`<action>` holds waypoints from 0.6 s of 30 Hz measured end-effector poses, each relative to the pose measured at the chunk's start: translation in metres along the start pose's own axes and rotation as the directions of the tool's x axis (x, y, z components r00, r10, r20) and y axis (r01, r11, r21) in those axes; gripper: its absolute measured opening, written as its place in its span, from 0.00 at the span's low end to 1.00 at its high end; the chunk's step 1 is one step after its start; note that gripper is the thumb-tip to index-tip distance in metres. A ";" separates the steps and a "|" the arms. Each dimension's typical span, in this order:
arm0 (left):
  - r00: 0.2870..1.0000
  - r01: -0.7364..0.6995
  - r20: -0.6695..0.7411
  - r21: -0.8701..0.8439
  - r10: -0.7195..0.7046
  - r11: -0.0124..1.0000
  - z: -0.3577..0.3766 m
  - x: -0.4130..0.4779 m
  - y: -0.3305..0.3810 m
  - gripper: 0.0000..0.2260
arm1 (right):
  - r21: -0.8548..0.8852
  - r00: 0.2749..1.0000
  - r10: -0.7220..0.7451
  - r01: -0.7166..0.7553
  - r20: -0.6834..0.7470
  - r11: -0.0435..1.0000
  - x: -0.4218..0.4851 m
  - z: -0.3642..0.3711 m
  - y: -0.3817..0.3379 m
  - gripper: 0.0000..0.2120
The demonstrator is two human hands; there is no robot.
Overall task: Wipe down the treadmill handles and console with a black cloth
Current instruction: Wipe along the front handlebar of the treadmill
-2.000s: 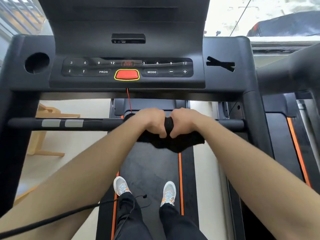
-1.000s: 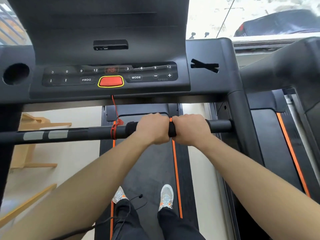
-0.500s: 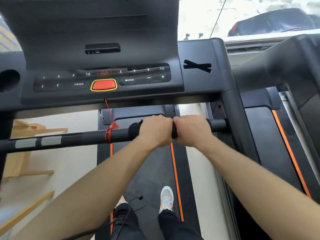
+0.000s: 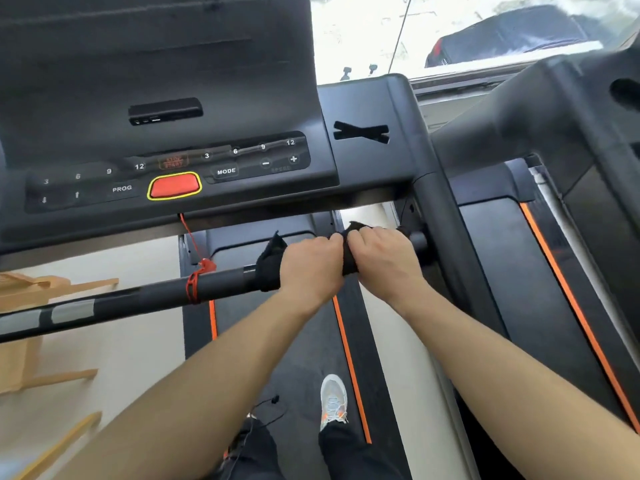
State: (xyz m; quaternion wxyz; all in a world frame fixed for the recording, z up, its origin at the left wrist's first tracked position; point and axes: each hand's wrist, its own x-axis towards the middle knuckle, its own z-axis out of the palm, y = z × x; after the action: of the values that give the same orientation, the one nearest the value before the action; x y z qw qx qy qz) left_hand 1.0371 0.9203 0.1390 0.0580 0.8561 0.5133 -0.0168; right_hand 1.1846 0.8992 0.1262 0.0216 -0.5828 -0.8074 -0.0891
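Observation:
A black horizontal handlebar crosses the treadmill below the dark console. The black cloth is wrapped around the bar near its right end. My left hand and my right hand grip the cloth side by side, knuckles up, almost touching. A corner of cloth sticks out left of my left hand and a strip shows between the hands. The bar's right end meets the upright just beyond my right hand.
A red safety cord hangs from the console and is tied around the bar left of my hands. The console has a red stop button. A second treadmill stands at the right. Wooden furniture sits at the left.
Both hands have slid rightward along the bar with the cloth, now near its right end. The cloth, hanging loose two seconds ago, is wrapped tight. The view has shifted right.

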 end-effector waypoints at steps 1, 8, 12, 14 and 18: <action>0.992 0.011 0.123 -0.028 -0.008 1.000 -0.004 0.010 -0.001 0.08 | 0.032 0.993 0.021 -0.025 0.119 0.999 0.008 -0.005 0.004 0.12; 0.469 0.377 0.858 -0.410 0.211 0.831 -0.023 0.077 -0.018 0.16 | 0.284 0.226 -0.205 -0.412 0.952 0.866 0.086 -0.033 0.052 0.13; 0.674 0.153 0.716 -0.378 0.183 0.913 -0.021 0.071 -0.005 0.15 | 0.302 0.599 -0.135 -0.187 0.789 0.935 0.056 -0.025 0.049 0.12; 0.878 0.016 0.470 -0.220 0.091 0.975 -0.013 0.051 0.009 0.12 | 0.127 0.910 -0.085 0.036 0.407 0.991 0.022 -0.011 0.040 0.13; 0.987 -0.098 -0.118 0.105 0.110 0.990 0.011 0.017 0.026 0.07 | -0.118 0.995 -0.003 -0.009 -0.103 0.993 -0.014 0.016 0.022 0.12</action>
State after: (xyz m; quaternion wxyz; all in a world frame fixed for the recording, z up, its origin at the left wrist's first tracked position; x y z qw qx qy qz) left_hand 1.0688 0.9218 0.1292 -0.0154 0.8829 0.4692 0.0139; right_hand 1.2110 0.8958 0.1109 0.0289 -0.5788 -0.7977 -0.1666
